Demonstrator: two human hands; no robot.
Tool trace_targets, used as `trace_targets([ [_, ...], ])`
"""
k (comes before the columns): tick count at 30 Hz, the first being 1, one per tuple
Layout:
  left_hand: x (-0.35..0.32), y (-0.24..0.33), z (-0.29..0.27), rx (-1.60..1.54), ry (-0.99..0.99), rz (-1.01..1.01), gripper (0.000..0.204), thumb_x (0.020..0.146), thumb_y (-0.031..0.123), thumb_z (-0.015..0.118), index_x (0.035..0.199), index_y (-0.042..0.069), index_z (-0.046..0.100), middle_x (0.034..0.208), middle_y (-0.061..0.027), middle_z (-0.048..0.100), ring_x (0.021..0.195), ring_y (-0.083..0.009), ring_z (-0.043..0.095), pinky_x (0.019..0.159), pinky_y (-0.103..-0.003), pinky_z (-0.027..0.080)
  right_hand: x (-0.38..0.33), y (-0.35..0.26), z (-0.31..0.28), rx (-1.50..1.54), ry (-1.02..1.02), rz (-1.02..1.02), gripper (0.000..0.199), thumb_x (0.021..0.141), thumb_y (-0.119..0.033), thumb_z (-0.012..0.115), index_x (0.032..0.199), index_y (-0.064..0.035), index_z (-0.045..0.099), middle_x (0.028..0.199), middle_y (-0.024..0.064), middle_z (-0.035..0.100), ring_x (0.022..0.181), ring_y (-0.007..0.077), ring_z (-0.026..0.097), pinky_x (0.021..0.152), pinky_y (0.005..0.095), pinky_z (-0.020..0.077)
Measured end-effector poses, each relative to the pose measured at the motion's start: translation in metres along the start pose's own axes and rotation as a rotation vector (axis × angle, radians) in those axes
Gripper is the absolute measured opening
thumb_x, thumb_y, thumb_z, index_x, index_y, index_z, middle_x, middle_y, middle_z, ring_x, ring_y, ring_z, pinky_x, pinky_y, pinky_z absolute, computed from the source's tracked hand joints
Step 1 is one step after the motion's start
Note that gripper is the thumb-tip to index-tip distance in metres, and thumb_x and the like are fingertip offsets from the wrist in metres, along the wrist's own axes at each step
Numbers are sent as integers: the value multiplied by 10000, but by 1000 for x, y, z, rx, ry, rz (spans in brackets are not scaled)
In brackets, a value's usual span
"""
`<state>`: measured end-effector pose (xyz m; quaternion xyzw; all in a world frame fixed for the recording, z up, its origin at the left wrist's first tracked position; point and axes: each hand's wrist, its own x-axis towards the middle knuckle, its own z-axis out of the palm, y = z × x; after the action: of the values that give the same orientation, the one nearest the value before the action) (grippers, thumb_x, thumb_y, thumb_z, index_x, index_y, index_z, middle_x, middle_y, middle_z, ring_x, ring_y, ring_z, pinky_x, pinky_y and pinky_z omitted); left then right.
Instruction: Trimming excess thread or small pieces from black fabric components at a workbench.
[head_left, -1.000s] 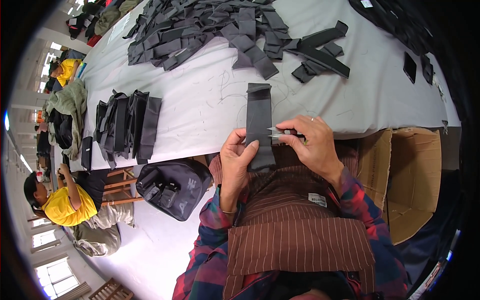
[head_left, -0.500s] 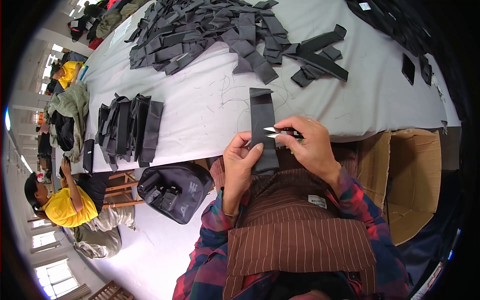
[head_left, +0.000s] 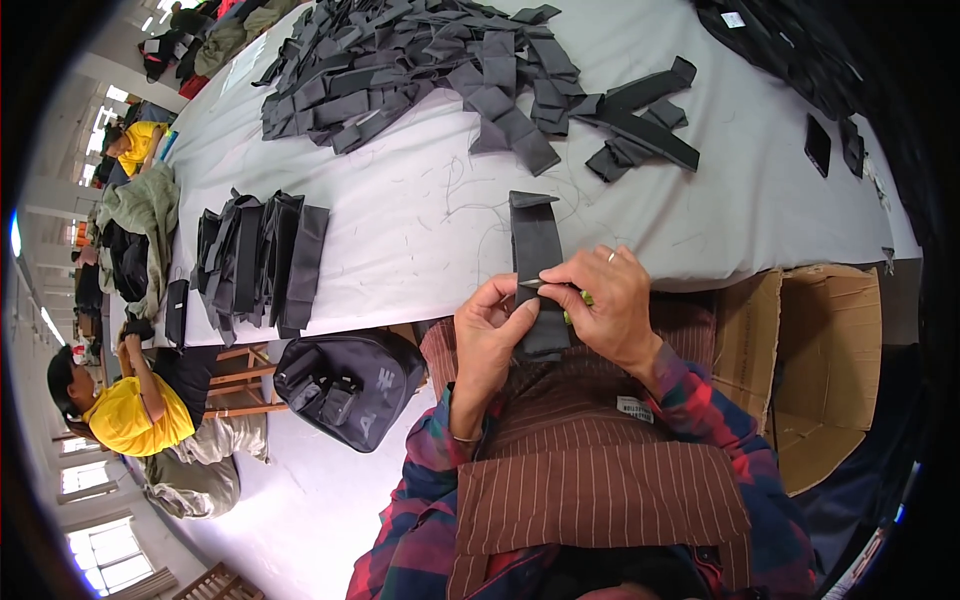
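Note:
A dark grey fabric strip point(head_left: 536, 232) lies in front of me, its far end on the white-covered table and its near end over the edge by my apron. My left hand point(head_left: 492, 325) pinches the strip's left side between thumb and fingers. My right hand point(head_left: 612, 305) is closed around small thread snips point(head_left: 533, 283), whose pale blades rest against the strip close to my left fingertips. A bit of green shows between the right fingers. Most of the snips is hidden by that hand.
A large heap of similar strips point(head_left: 400, 75) covers the far table point(head_left: 400, 200); several lie apart at its right. A standing row of strips point(head_left: 262, 262) is at left. A dark bag point(head_left: 380, 385) and an open cardboard box point(head_left: 825, 375) flank me. Another person point(head_left: 140, 410) sits at left.
The snips' blades, spread apart before, now look together and have moved left onto the strip. My right hand has turned inward toward my left. The strip has shifted slightly toward me.

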<state>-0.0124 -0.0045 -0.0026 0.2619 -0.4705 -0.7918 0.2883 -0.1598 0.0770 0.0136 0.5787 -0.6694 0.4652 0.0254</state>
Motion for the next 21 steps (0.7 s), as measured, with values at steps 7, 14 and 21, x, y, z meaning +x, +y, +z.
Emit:
trace_targets([
  [7,2,0,8,132,4,164,185,848,-74,602,1028,-34,599,1005,-37,629,861,-93,589,774,-217,473,4,13,-6,716,3,579,223,844,-136,710,1029,-57,613,806,-10,585,713,66,506,675,226,412],
  [14,-7,1,18,871,-116,425,246,743,-45,663,975,7,599,1016,-115,599,844,-219,612,682,-288,490,-1,2,3,997,-155,759,486,881,-104,646,1306,-51,417,1014,23,568,917,70,515,829,218,415],
  [21,2,14,8,178,92,134,559,874,48,609,1370,32,352,1245,-107,447,979,-154,516,844,-283,446,-1,-1,-1,1209,-206,771,516,848,-116,608,1315,-17,412,1099,31,548,951,97,524,856,238,419],
])
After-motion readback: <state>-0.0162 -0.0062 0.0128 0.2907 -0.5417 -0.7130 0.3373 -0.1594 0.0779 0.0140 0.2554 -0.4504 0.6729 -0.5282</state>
